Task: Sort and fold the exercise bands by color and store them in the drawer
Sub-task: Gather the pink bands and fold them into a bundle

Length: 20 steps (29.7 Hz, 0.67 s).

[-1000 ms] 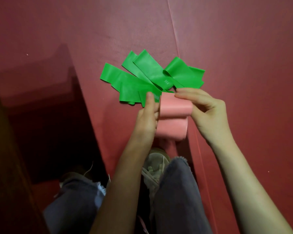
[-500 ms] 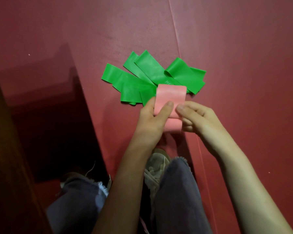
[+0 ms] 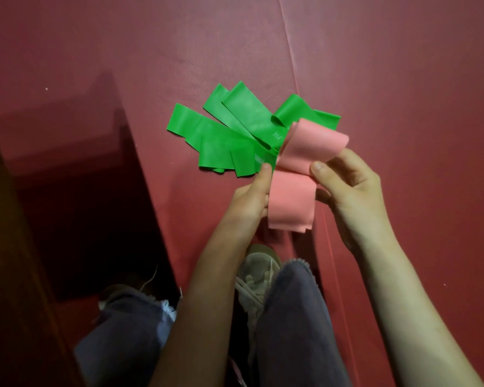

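Observation:
A pink exercise band hangs folded between both hands, just above the red mat. My left hand pinches its left edge with thumb and fingers. On the band's right side my right hand holds it, thumb on the front. The band's upper part loops up and curls over toward the right. Behind it, several green exercise bands lie fanned out in a loose heap on the mat. No drawer is in view.
The red mat has a seam running up from the bands. A dark red step or ledge drops away at the left. My knees in grey jeans and a pale shoe fill the bottom.
The pink band has been reopened: its top end rose and swung right over the green heap, and the lower part now hangs longer. My right hand shifted right and turned outward.

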{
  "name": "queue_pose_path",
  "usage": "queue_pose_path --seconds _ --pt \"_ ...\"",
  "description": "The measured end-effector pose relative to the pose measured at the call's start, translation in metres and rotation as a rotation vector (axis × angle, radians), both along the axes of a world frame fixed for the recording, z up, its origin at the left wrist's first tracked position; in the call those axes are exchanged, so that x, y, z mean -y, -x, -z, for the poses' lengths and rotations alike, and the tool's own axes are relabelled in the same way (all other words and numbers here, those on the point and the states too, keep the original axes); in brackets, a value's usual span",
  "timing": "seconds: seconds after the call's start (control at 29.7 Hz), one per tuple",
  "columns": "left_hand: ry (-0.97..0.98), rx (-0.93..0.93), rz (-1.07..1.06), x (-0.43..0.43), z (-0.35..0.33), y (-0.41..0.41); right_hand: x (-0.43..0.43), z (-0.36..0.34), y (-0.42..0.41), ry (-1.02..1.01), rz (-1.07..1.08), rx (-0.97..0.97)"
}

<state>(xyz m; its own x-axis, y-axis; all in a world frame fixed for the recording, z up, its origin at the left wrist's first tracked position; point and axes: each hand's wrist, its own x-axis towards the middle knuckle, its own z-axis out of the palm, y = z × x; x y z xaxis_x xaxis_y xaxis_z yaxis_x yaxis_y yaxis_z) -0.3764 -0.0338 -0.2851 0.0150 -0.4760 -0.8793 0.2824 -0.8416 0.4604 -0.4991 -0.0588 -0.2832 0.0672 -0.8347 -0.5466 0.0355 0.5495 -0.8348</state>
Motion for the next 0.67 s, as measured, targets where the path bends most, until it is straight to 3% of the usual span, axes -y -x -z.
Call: queue_pose_path --seconds 0.13,0.37,0.67 --pt "-0.076 -0.038 0.037 -0.002 0.0 -0.001 0.0 0.001 0.004 0.097 -0.061 0.026" --pt "-0.065 -0.189 -0.182 0.003 -0.008 -0.001 0.002 0.0 0.0 0.142 -0.262 -0.052" --pt "0.126 0.026 -0.138 -0.004 -0.01 0.003 0.007 0.003 -0.011 -0.1 0.048 0.209"
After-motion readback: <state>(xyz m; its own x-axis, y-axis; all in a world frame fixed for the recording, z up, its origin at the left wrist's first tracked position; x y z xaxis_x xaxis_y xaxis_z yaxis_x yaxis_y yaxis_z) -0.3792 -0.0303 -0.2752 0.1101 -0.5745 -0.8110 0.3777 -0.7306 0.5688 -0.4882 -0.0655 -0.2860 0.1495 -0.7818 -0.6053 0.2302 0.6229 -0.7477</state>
